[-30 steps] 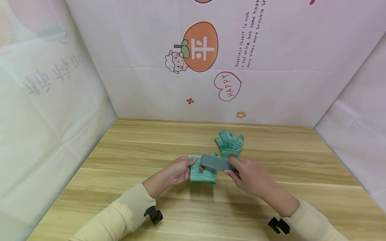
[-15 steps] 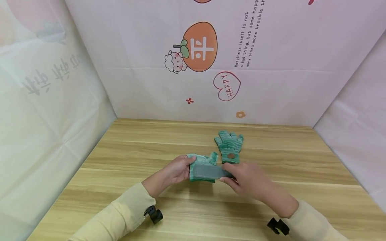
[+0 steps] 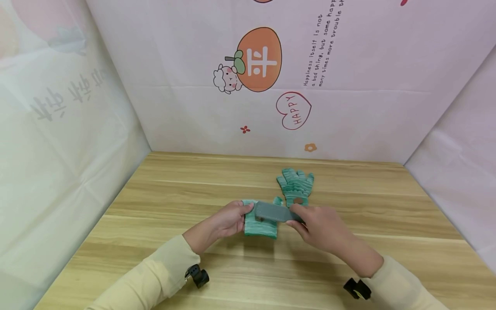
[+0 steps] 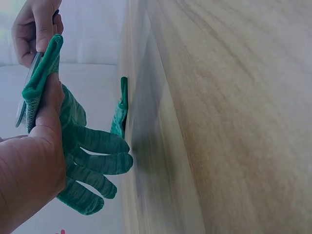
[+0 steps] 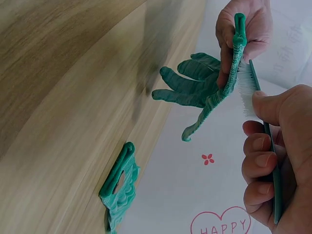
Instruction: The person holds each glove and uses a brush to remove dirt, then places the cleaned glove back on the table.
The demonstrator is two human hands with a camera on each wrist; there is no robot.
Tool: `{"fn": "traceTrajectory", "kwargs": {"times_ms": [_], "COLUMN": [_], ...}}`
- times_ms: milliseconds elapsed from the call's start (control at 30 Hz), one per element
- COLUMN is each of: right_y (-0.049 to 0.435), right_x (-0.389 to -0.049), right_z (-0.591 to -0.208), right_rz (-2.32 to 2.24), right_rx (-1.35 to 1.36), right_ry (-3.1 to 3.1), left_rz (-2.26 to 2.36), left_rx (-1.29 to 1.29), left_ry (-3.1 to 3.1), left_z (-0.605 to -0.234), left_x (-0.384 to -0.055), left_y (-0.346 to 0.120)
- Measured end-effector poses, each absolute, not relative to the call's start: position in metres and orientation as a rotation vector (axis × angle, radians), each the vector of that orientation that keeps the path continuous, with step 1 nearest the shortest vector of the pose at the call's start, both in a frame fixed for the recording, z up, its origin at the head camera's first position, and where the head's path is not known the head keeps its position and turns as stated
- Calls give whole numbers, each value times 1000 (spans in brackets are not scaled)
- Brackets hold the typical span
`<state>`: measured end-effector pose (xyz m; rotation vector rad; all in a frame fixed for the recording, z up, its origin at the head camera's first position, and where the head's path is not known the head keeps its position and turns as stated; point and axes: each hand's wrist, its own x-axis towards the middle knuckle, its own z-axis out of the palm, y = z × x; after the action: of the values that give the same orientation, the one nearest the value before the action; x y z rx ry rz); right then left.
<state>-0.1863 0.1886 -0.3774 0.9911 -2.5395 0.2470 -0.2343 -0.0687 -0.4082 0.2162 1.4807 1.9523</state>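
Observation:
A green-and-white knitted glove (image 3: 260,229) is gripped at its left side by my left hand (image 3: 232,219), thumb on top and fingers beneath. It is held up off the table, and its fingers droop downward in both wrist views. My right hand (image 3: 323,226) grips the handle of a flat grey-green brush (image 3: 272,212) lying across the glove. White bristles (image 5: 246,92) face the glove's surface in the right wrist view. A small brownish patch on the glove peeks out beneath the brush, mostly covered. Beyond my right hand lies a matching glove (image 3: 296,183) on the table.
The second glove bears a brown mark (image 3: 298,200) on its cuff. Beneath everything is a wood-grain table (image 3: 186,267). Printed white cloth (image 3: 186,116) stands along the table's back edge, with more cloth at both sides. Each sleeve carries a black wrist camera (image 3: 198,276).
The brush moved down across the held glove, then back up to near its earlier place. My left hand keeps its grip, and the glove on the table stays put.

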Motion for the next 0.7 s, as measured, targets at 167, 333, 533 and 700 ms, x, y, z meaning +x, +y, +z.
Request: {"fn": "traceTrajectory", "kwargs": {"times_ms": [167, 333, 533, 700], "right_y": [192, 194, 194, 190], "right_x": [-186, -186, -187, -184], "right_z": [-377, -375, -373, -374], "right_rz": [227, 230, 240, 244], "right_rx": [947, 959, 993, 1099], "right_ry": [-2554, -2533, -2462, -2451], "left_rz": [1959, 1972, 1987, 1977], "left_rx": [206, 192, 164, 188], "left_ry": [1482, 1486, 1494, 1490], "left_z": [-408, -407, -406, -406], "left_x": [-235, -235, -236, -236], "left_y": [-69, -68, -70, -69]}}
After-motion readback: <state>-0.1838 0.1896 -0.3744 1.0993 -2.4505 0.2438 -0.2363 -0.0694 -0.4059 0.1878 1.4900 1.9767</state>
